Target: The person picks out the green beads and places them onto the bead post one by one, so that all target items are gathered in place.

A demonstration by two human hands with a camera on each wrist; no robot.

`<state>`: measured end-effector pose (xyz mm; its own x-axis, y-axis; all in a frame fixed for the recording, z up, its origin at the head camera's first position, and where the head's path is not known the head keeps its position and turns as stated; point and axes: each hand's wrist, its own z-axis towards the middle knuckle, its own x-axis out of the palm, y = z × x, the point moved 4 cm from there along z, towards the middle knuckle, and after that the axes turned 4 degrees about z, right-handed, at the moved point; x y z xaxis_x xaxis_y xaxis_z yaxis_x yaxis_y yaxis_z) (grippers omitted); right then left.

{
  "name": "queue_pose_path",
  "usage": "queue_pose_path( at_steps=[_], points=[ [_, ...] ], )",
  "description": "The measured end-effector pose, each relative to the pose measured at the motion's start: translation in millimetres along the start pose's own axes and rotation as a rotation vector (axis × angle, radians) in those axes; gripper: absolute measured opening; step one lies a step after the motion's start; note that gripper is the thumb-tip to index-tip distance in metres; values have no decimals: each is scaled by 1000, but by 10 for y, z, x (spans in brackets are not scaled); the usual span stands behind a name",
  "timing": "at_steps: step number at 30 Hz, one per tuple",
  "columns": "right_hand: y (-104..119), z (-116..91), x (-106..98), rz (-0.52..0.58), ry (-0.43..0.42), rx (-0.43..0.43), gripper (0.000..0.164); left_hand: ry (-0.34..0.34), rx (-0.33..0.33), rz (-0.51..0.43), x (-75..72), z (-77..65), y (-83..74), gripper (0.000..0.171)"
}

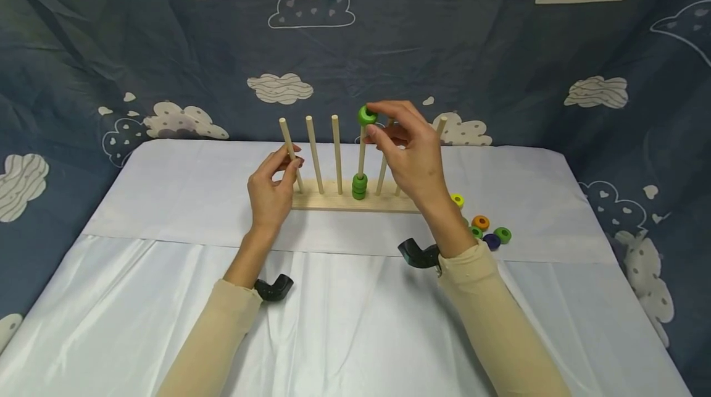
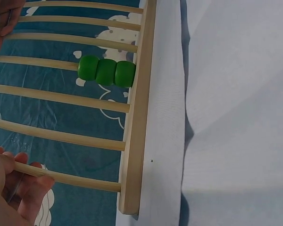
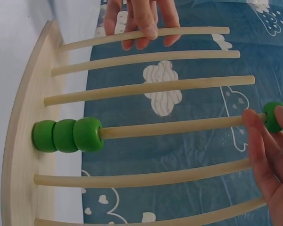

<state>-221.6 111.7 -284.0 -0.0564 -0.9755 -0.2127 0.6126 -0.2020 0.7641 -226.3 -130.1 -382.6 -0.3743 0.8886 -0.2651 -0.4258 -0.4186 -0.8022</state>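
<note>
A wooden peg rack [image 1: 316,202] stands on the table with a row of upright pegs. My right hand [image 1: 419,156] pinches a green bead [image 1: 366,116] at the top of the middle peg [image 3: 179,126]. Three green beads [image 2: 106,71] are stacked at the foot of that same peg. At the leftmost peg [image 1: 286,134], my left hand [image 1: 272,193] holds the wood between thumb and fingers. In the head view my right hand partly hides the pegs on the right.
Right of the rack lie several loose beads: a yellow bead [image 1: 457,200], an orange bead [image 1: 481,222], a purple bead [image 1: 492,241] and green beads, one of them [image 1: 502,235] farthest right. White cloth [image 1: 333,323] covers the table. A dark cloud-patterned curtain [image 1: 444,45] hangs behind.
</note>
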Motion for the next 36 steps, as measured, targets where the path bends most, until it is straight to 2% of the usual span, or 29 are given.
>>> queue_pose_path(
  at_steps=[9, 16, 23, 31, 36],
  points=[
    [-10, 6, 32, -55, -7, -24, 31, -7, -8, -3, -8, -1, 15, 20],
    [-32, -10, 9, -116, 15, 21, 34, 3, 2, -14, 14, 18, -4, 19],
    [-42, -29, -5, -167, 35, 21, 30, -4, 1, -2, 10, 12, -1, 19],
    [-51, -61, -53, -136, 40, 41, 30, 1, -5, -10, 13, -6, 11, 20],
    [-36, -87, -104, -79, 34, 24, 27, -4, -1, -9, 7, -7, 10, 19]
  ],
)
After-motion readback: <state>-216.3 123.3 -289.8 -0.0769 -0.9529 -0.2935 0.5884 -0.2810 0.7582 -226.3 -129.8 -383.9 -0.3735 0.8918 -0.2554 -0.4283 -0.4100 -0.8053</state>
